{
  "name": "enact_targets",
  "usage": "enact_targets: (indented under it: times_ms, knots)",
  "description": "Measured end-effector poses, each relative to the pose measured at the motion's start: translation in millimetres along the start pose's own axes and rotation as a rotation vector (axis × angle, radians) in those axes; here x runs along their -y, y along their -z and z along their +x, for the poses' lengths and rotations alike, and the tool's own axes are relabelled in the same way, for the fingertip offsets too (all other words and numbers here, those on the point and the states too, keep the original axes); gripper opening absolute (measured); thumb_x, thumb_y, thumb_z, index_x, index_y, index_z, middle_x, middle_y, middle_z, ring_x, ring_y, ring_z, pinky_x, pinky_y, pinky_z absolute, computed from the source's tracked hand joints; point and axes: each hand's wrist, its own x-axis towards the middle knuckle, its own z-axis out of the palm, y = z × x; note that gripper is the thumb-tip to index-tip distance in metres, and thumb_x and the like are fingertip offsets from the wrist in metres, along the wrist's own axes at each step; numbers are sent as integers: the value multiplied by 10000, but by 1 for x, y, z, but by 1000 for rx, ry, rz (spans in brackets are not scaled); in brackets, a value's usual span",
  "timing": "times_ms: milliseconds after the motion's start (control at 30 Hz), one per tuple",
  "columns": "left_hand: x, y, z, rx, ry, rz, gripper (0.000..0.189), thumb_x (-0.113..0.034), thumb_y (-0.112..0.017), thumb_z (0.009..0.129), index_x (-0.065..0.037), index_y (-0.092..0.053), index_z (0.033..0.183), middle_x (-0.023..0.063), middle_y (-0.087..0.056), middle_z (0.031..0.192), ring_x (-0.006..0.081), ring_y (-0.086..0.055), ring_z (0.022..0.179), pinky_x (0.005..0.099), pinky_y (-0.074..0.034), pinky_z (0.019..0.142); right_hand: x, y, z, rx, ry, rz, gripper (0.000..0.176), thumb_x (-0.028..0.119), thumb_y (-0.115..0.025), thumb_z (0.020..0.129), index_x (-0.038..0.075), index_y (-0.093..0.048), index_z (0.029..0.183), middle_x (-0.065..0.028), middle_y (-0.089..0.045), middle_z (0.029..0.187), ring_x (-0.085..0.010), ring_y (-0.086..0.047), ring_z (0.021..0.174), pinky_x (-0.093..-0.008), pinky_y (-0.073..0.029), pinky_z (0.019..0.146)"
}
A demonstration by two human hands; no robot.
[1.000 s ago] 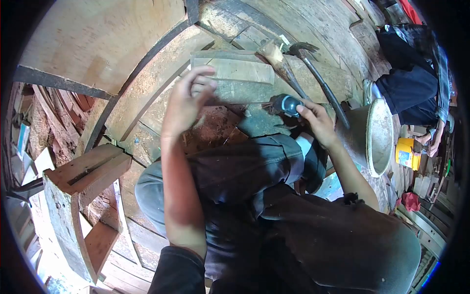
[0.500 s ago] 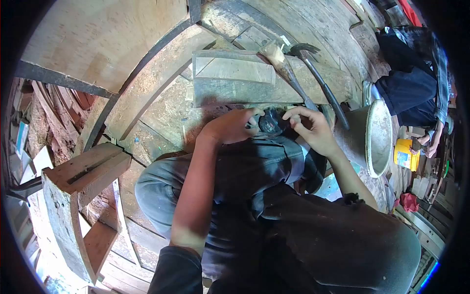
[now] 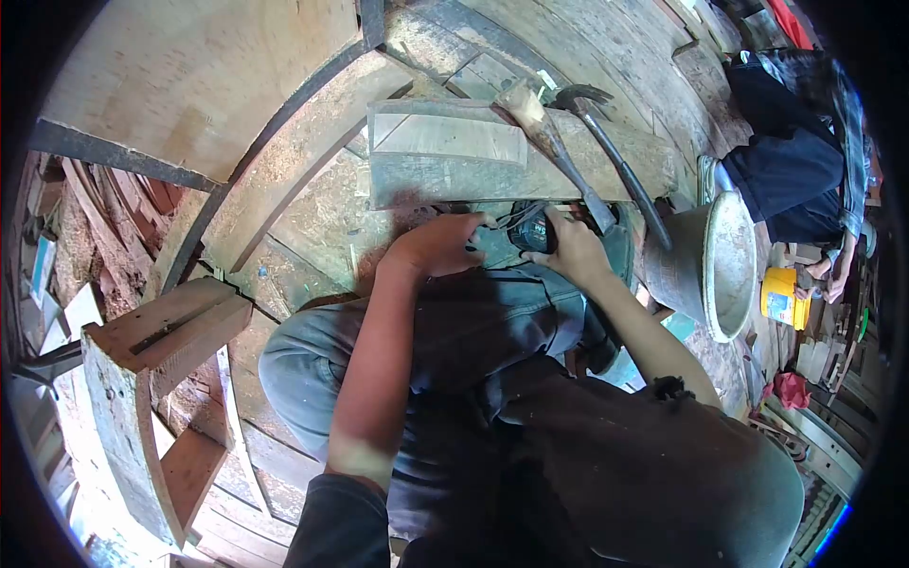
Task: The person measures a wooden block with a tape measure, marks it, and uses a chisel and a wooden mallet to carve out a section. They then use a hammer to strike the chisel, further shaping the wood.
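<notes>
My right hand [image 3: 573, 246] is closed around a small black rounded object [image 3: 530, 232], its thumb along the lower edge. A thin dark loop of cord [image 3: 511, 220] shows at the object's left side, toward my left hand. My left hand [image 3: 440, 244] has its fingers bent together close to that loop; what they pinch, I cannot tell. Both hands are just above my bent leg [image 3: 454, 331]. Beyond them lies a wooden board [image 3: 436, 180], with a wood-handled chisel [image 3: 559, 151] and a claw hammer [image 3: 615, 156] resting across its right part.
A grey bucket [image 3: 682, 260] stands to the right of my hands. Farther right, a person [image 3: 786, 180] sits with hands near a yellow container [image 3: 781, 295]. A wooden frame piece [image 3: 123, 417] stands at left, below a plywood panel [image 3: 208, 76]. Sawdust covers parts of the plank floor.
My right hand has shifted slightly left and now wraps the black object from the right; its fingers were raised beside it before. The object has turned, and the cord loop shows more clearly.
</notes>
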Motion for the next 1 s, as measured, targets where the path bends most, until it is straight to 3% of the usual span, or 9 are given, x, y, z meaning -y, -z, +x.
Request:
enact_targets:
  times_ms: [100,200,267,333,467,600,667,867,1000]
  knots:
    - [-3,3,-2,36,68,-2,506,-220,-680,854,-75,-511,1308,226,-651,1087,375,-641,992,429,-498,871,6,9,-1,127,-70,-51,817,402,-848,692,50,-502,1342,-240,-643,1170,-415,-632,1056,-461,-522,894]
    - [0,1,-4,9,41,68,546,-199,-670,863,-51,-477,1352,230,-635,1143,354,-640,1022,411,-495,899,5,9,-14,-36,152,-7,774,417,-847,674,111,-534,1312,-185,-675,1131,-377,-655,1031,-454,-543,863]
    - [-1,3,-5,-185,-184,-100,568,-166,-648,898,-40,-432,1408,184,-629,1198,284,-640,1043,372,-484,935,5,13,-20,-237,362,157,777,403,-855,656,127,-551,1316,-164,-651,1207,-358,-639,1077,-439,-527,903]
    - [-14,13,-6,-186,-207,-261,555,-143,-624,922,-43,-415,1427,146,-622,1209,236,-627,1044,347,-477,945,17,29,-25,-226,352,211,767,377,-857,655,110,-561,1310,-163,-632,1216,-342,-621,1099,-414,-498,951]
    - [-33,32,-12,-232,-230,-616,476,-95,-561,982,-52,-419,1434,67,-614,1165,133,-587,1017,289,-469,938,26,51,-19,-127,446,412,745,314,-861,661,53,-559,1290,-142,-585,1193,-304,-574,1139,-387,-435,1009]
    - [-34,41,-18,-258,-180,-736,459,-76,-555,987,-57,-429,1428,68,-632,1108,110,-588,1008,262,-474,917,27,65,-8,-60,581,399,783,246,-864,658,16,-521,1324,-156,-540,1228,-286,-533,1158,-375,-400,1036]
    - [-34,41,-20,-249,-130,-884,439,-75,-566,985,-56,-447,1407,56,-640,1026,108,-597,954,264,-495,867,30,66,-5,129,630,517,787,241,-833,683,18,-493,1357,-173,-547,1248,-296,-535,1181,-382,-393,1052]
    - [-30,49,-25,-414,-2,-597,404,-119,-575,994,-51,-464,1376,27,-628,934,112,-611,847,279,-523,779,23,60,-22,230,486,628,825,266,-798,651,-21,-477,1355,-176,-538,1306,-290,-500,1246,-390,-340,1094]
    - [-34,47,-23,-353,-89,-780,407,-137,-578,997,-55,-464,1379,33,-634,945,123,-625,889,278,-527,814,16,60,-26,205,478,665,773,202,-757,684,-26,-468,1364,-183,-556,1314,-277,-530,1228,-381,-379,1072]
